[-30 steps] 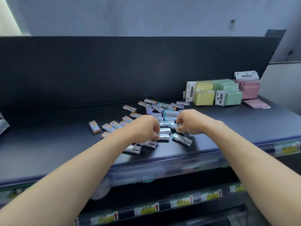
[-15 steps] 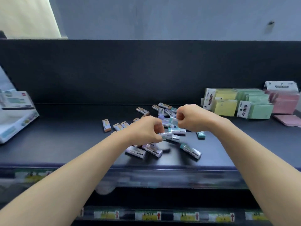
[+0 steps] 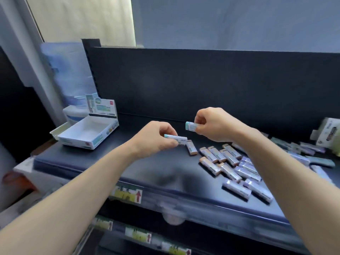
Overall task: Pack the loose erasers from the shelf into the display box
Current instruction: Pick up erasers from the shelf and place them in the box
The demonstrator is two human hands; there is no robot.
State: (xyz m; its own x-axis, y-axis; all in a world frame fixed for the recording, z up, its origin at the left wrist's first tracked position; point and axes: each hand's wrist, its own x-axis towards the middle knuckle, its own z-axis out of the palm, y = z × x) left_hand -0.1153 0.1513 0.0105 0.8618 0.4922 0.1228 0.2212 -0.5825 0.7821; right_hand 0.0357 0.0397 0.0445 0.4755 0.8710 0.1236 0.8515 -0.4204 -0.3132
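Left of both hands, at the far left end of the shelf (image 3: 147,168), stands the box (image 3: 100,139), open on top. Nearer to it is the left hand (image 3: 154,139), which pinches one eraser (image 3: 177,139), long axis left to right, teal end toward the box. Just beside, the right hand (image 3: 213,124) pinches a second eraser (image 3: 191,125). Many loose erasers (image 3: 230,162) lie on the right.

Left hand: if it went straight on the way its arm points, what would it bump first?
Probably the teal-tipped eraser pinched by the right hand, just beyond the left hand; depth is unclear, so it might miss.
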